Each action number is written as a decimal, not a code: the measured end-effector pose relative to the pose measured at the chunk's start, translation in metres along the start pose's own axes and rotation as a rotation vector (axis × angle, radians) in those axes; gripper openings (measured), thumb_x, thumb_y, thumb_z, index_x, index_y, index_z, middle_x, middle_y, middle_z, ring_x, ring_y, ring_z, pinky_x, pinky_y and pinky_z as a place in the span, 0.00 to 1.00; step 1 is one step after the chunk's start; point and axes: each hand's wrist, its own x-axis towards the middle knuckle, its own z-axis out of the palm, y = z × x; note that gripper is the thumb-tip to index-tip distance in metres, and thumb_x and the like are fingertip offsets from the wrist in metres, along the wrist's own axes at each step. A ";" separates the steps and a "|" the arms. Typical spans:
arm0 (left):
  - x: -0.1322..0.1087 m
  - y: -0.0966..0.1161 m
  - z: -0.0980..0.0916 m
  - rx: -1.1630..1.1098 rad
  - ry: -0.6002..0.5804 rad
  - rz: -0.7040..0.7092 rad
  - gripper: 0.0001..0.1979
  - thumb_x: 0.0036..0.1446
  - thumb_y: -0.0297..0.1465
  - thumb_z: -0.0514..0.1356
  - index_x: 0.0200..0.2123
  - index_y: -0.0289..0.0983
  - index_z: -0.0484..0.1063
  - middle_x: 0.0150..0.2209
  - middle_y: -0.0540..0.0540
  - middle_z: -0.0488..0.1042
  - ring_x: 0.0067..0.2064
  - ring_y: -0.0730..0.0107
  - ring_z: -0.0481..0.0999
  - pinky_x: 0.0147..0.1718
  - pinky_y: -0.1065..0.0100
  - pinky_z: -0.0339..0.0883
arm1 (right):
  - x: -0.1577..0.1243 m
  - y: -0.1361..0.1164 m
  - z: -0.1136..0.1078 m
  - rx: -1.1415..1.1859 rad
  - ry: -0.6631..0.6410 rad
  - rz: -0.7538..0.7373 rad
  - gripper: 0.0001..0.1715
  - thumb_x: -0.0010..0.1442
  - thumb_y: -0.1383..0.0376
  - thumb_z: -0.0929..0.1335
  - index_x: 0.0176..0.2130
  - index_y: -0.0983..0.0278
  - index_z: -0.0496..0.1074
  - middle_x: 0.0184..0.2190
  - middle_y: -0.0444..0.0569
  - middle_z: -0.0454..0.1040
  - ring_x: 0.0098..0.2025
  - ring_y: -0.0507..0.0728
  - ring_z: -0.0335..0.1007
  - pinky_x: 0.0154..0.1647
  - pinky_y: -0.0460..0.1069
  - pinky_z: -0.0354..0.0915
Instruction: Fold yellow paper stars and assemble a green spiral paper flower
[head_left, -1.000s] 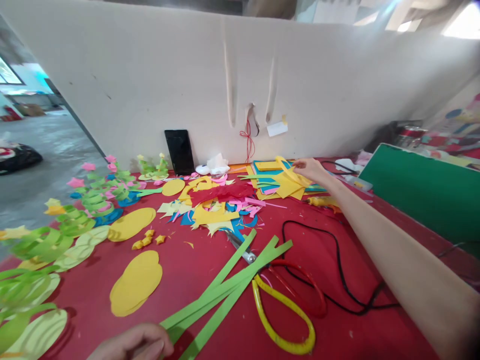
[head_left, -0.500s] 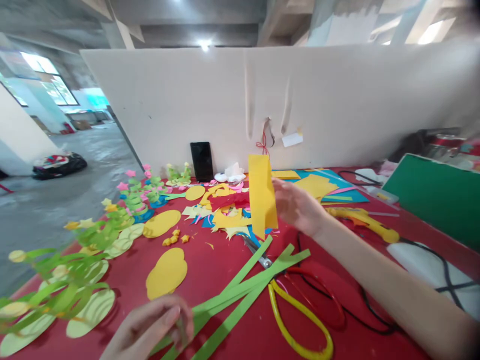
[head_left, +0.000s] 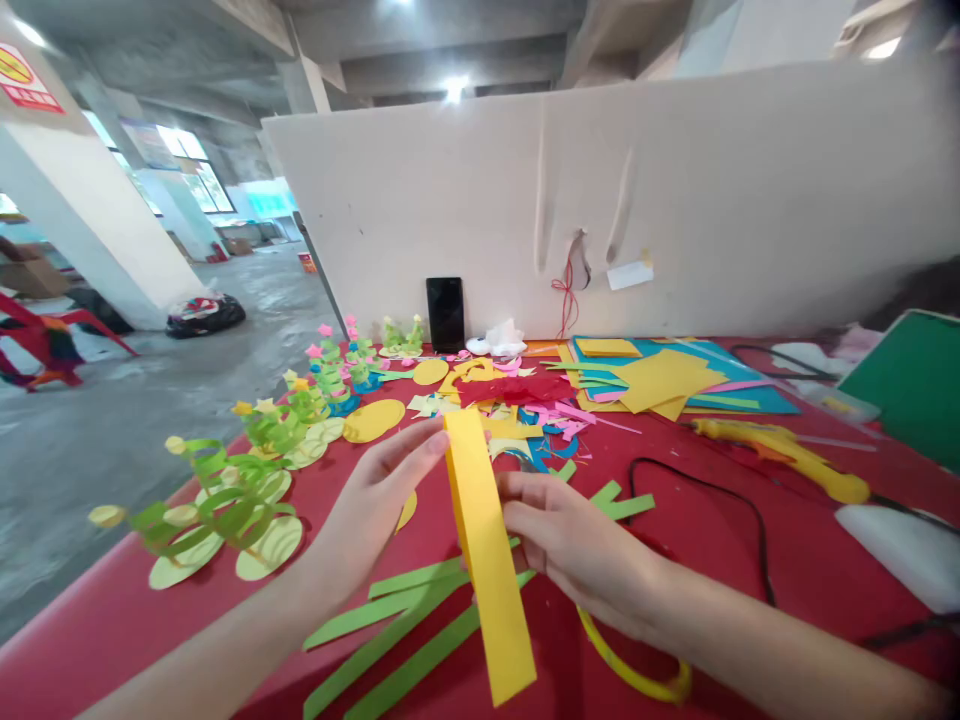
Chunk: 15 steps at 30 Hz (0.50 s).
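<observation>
A folded strip of yellow paper (head_left: 487,570) is held upright between my two hands, above the red table. My left hand (head_left: 382,490) grips its upper left edge, with the thumb near the top corner. My right hand (head_left: 570,530) is closed on its right side at mid-height. Green paper strips (head_left: 412,610) lie crossed beneath the yellow one. Under my right hand shows one yellow handle of the scissors (head_left: 637,675); the rest of them is mostly hidden. Part of a yellow paper cutout (head_left: 407,512) peeks out beside my left hand.
Paper plants with green curls (head_left: 232,510) line the left table edge. Paper scraps (head_left: 510,390) heap at the centre back, before a black phone (head_left: 446,314). A yellow glue gun (head_left: 780,455) with a black cord lies right. A green board (head_left: 907,390) stands at far right.
My left hand has risen from near the green strips and taken hold of the yellow paper. My right hand has brought that paper lower and nearer. The view has swung left.
</observation>
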 end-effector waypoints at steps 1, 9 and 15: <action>0.001 0.001 0.001 -0.013 -0.029 0.004 0.22 0.49 0.41 0.59 0.46 0.36 0.70 0.50 0.43 0.70 0.54 0.55 0.65 0.52 0.60 0.60 | 0.000 0.001 0.000 -0.029 0.001 -0.024 0.10 0.52 0.70 0.63 0.36 0.66 0.70 0.31 0.46 0.72 0.29 0.48 0.69 0.28 0.42 0.64; -0.001 0.009 0.006 0.088 -0.217 -0.027 0.17 0.50 0.38 0.60 0.42 0.35 0.73 0.41 0.42 0.76 0.45 0.59 0.73 0.44 0.65 0.66 | 0.001 0.005 0.001 -0.314 0.033 -0.060 0.14 0.54 0.73 0.59 0.37 0.66 0.70 0.31 0.46 0.73 0.29 0.48 0.69 0.28 0.42 0.64; 0.002 0.008 0.004 0.046 -0.248 -0.020 0.11 0.51 0.35 0.59 0.34 0.35 0.75 0.33 0.45 0.78 0.37 0.66 0.76 0.41 0.69 0.67 | -0.004 -0.004 -0.009 -0.740 0.162 -0.387 0.11 0.56 0.69 0.60 0.29 0.66 0.69 0.28 0.45 0.72 0.30 0.48 0.67 0.28 0.42 0.61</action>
